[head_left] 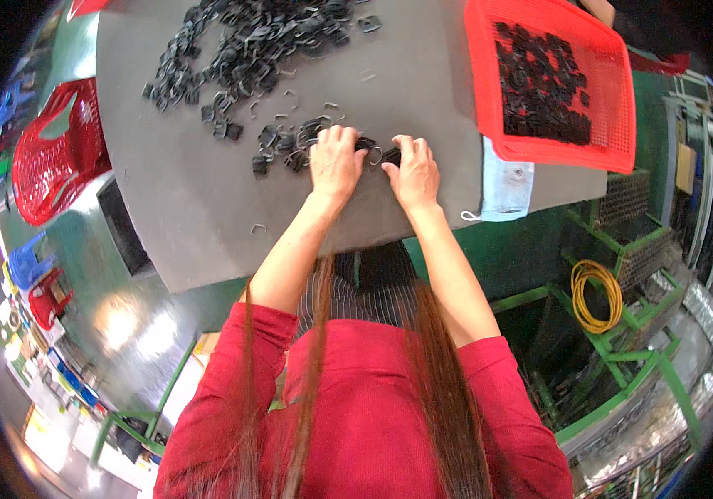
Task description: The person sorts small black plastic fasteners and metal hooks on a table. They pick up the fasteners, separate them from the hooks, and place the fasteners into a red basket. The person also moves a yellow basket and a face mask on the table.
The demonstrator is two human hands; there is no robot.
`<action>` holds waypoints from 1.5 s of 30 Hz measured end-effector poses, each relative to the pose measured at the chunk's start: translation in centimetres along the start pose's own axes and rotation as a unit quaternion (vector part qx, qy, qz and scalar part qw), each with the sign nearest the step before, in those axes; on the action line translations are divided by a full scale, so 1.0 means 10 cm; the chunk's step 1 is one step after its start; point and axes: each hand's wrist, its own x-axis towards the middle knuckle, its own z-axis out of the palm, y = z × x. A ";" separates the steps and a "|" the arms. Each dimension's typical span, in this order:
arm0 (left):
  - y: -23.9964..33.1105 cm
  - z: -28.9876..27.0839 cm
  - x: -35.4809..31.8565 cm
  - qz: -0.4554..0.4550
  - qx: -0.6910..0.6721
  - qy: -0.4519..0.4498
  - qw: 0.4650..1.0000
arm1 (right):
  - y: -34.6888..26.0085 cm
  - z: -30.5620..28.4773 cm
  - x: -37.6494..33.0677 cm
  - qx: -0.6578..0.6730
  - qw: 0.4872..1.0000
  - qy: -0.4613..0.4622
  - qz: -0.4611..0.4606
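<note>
Nearest the camera: long strands of brown hair (452,382) hanging over the wearer's red top (365,407), sleeves pushed up to about the elbows. Both bare forearms extend over the grey table (182,200).

Left hand (337,166): palm down, fingers bent, thumb pointing to the right; a dark piece (365,144) shows at the thumb tip. Firmness of grip and full finger closure cannot be determined, as the hand covers the area. Right hand (414,173): fingers curled, thumb and forefinger nearly closed, with a small black piece (392,155) between them. A thin curved metal hook (375,156) shows in the gap between the two hands; which hand has it cannot be told.

A small cluster of black pieces (269,145) lies just left of the left hand, metal hooks among it. Beyond it, toward the far side, is a large heap of similar pieces (256,54). One loose metal hook (259,227) lies apart, nearer the wearer.

At right, a red basket (486,91) contains further black pieces (539,87). A light-blue face mask (508,187) lies just below the basket, at the table's near edge.
</note>
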 end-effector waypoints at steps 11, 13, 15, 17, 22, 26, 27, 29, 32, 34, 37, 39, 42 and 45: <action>-1.07 -0.77 -0.41 -0.260 -0.745 -0.102 0.606 | -0.32 0.11 0.70 0.428 0.845 -0.303 0.105; -1.32 -0.86 -0.43 -0.252 -0.762 -0.063 0.593 | -0.78 0.20 0.80 0.180 0.962 -0.204 -0.008; -1.51 -0.84 -0.35 -0.294 -0.598 -0.013 0.745 | -0.98 0.35 0.83 0.024 0.982 -0.170 -0.075; -1.40 -0.79 -0.16 -0.315 -0.236 0.046 0.918 | -1.06 0.42 0.91 -0.079 0.969 -0.207 -0.110; -1.27 -0.60 -0.03 -0.286 -0.123 0.037 0.950 | -0.90 0.22 1.03 0.124 0.962 -0.241 -0.018; -1.58 -0.72 -0.26 -0.215 -0.498 -0.065 0.838 | -0.54 -0.07 1.16 0.521 0.762 -0.368 0.113; -1.64 -0.84 -0.38 -0.234 -0.651 -0.106 0.714 | -0.69 -0.09 1.14 0.543 0.747 -0.363 0.121; -1.68 -1.08 -0.48 -0.205 -0.782 -0.021 0.588 | -1.06 -0.08 1.13 0.585 0.717 -0.352 0.139; -2.04 -0.88 -0.20 -0.336 -0.589 0.104 0.727 | -1.55 0.42 1.38 0.501 0.766 -0.397 0.060; -2.03 -0.81 0.00 -0.378 -0.341 0.225 0.831 | -1.83 1.01 1.56 0.317 0.900 -0.263 -0.141; -2.02 -0.76 0.06 -0.369 -0.148 0.174 0.901 | -2.49 1.04 1.42 -0.074 0.975 -0.161 -0.133; -2.07 -0.79 0.05 -0.341 -0.227 0.124 0.904 | -2.44 1.21 1.44 -0.105 0.969 -0.159 -0.158; -2.29 -0.91 -0.25 -0.328 -0.560 0.022 0.760 | -2.37 1.16 1.44 -0.054 0.972 -0.181 -0.143; -2.43 -1.15 -0.55 -0.284 -0.762 0.036 0.581 | -2.27 1.05 1.51 -0.007 0.973 -0.206 -0.105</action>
